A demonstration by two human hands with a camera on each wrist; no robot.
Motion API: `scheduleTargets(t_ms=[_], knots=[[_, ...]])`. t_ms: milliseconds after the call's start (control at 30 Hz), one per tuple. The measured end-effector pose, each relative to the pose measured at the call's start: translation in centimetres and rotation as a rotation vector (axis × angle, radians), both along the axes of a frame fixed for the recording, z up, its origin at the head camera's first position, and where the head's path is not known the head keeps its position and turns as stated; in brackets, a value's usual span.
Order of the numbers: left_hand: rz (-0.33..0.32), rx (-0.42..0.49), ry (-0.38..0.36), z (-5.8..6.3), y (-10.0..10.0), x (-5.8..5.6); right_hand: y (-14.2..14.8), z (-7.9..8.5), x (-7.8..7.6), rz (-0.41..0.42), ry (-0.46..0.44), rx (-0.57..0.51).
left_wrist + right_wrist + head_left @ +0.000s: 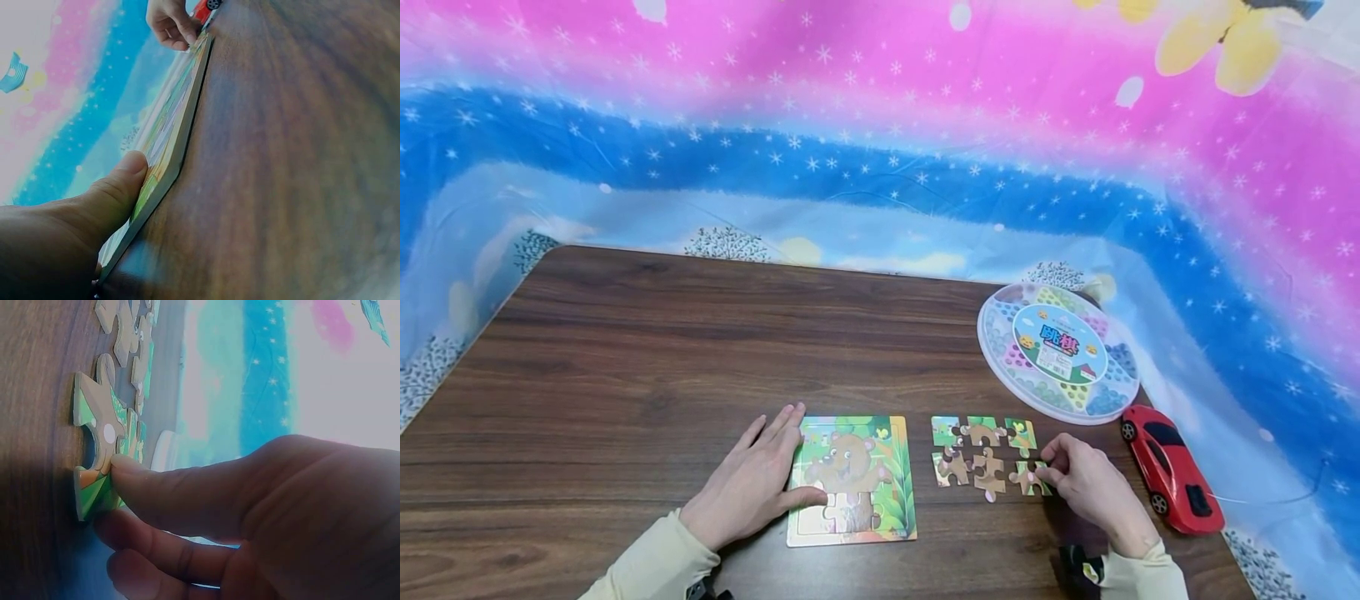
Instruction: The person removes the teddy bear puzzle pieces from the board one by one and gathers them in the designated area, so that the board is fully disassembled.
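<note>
A square jigsaw board [891, 500] with a bear picture lies near the table's front edge, two pieces set in its lower part. My left hand [748, 483] rests along the board's left side, its fingers fairly straight and its thumb [119, 187] on the board's face. Right of the board lie several loose pieces in two rows, such as a brown bear piece [988, 473]. My right hand [1090, 483] pinches the green-and-brown puzzle piece [94, 415] at the right end of the lower row. In the right wrist view, the thumb lies on its face and a fingertip at its edge.
Behind the loose pieces sits a round Chinese checkers box [1000, 379] with a clear lid. A red toy car [1180, 479] stands close to the right of my right hand. The brown wooden table [700, 333] is bordered by a pink and blue cloth [850, 158].
</note>
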State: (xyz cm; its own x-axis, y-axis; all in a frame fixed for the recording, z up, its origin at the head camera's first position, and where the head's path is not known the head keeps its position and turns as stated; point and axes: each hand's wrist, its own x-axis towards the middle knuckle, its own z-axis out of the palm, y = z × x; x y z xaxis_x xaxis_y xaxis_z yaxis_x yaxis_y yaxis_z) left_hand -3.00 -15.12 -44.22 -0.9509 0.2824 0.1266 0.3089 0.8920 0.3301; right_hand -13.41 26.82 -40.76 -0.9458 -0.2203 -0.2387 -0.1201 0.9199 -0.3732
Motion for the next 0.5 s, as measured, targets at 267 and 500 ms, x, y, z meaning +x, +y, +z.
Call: scheduleTargets(t_ms=[267, 500], knots=[[0.0, 0.007, -0.007, 0.02, 0.02, 0.03, -0.08, 0.11, 0.12, -0.009, 0.009, 0.016], [0.002, 0.011, 0.002, -0.01, -0.02, 0.05, -0.16, 0.0, 0.04, -0.015, 0.008, 0.023]])
